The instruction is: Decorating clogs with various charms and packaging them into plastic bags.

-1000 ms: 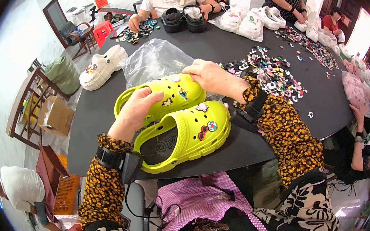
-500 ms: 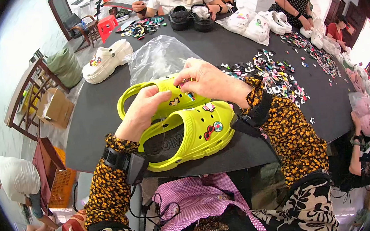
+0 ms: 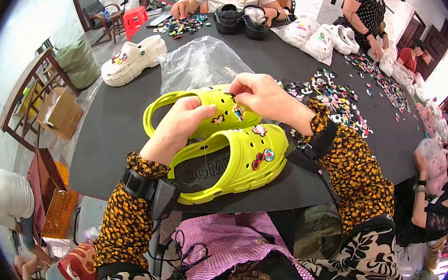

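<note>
Two lime-green clogs lie side by side in front of me, toes to the right. My left hand (image 3: pixel 176 124) is closed on the side of the far clog (image 3: pixel 219 96), thumb along its upper, fingers hidden. On that clog's holed top, my right hand (image 3: pixel 264 95) pinches a small dark shoe charm (image 3: pixel 230 93), mostly covered by the fingertips. A heart-shaped charm (image 3: pixel 218 120) and a colourful charm (image 3: pixel 238 111) sit beside it. The near clog (image 3: pixel 227 178) carries a red sunglasses charm (image 3: pixel 258 161), a round blue one and a white-and-pink figure.
A clear plastic bag (image 3: pixel 200 61) lies beyond the clogs, near a white clog (image 3: pixel 133 62) with charms. Loose charms (image 3: pixel 333 100) are heaped to the right. Across the dark table (image 3: pixel 111 140), a person in white sits behind black clogs (image 3: pixel 245 22); other people work at the right.
The view has shifted slightly. My right fingers have lowered against the far clog's upper, and a colourful charm beside them shows more fully. My left hand keeps its hold.
</note>
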A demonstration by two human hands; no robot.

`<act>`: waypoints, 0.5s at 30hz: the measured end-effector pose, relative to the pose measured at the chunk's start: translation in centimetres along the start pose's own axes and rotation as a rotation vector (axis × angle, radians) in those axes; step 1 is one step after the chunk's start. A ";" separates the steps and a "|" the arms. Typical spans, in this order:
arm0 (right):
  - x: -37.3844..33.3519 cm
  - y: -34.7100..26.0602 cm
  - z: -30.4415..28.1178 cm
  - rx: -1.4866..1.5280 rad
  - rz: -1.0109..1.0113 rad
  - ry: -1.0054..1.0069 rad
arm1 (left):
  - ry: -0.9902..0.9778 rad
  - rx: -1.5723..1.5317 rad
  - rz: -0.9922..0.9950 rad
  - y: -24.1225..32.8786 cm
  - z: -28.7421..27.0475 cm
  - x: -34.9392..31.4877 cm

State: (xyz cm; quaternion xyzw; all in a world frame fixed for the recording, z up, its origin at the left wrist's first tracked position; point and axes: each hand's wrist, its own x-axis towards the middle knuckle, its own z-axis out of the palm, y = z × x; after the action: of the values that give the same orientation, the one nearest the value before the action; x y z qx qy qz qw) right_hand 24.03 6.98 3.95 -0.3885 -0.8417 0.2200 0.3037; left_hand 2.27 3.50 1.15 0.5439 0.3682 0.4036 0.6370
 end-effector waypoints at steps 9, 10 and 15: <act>-3.1 0.6 -3.7 -0.161 -0.038 0.069 | 0.036 0.070 0.031 -0.8 -0.6 0.8; -3.8 1.1 -4.4 -0.212 -0.027 0.083 | 0.013 0.012 0.039 -0.8 -0.5 0.8; -6.6 5.5 -7.5 -0.298 0.168 -0.005 | 0.007 0.064 0.038 -1.0 -0.8 0.7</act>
State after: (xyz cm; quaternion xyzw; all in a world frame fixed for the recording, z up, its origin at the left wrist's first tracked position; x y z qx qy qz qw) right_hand 35.38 6.11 3.75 -0.4975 -0.8303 0.1183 0.2214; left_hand 1.90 4.40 0.03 0.5693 0.3728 0.4056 0.6103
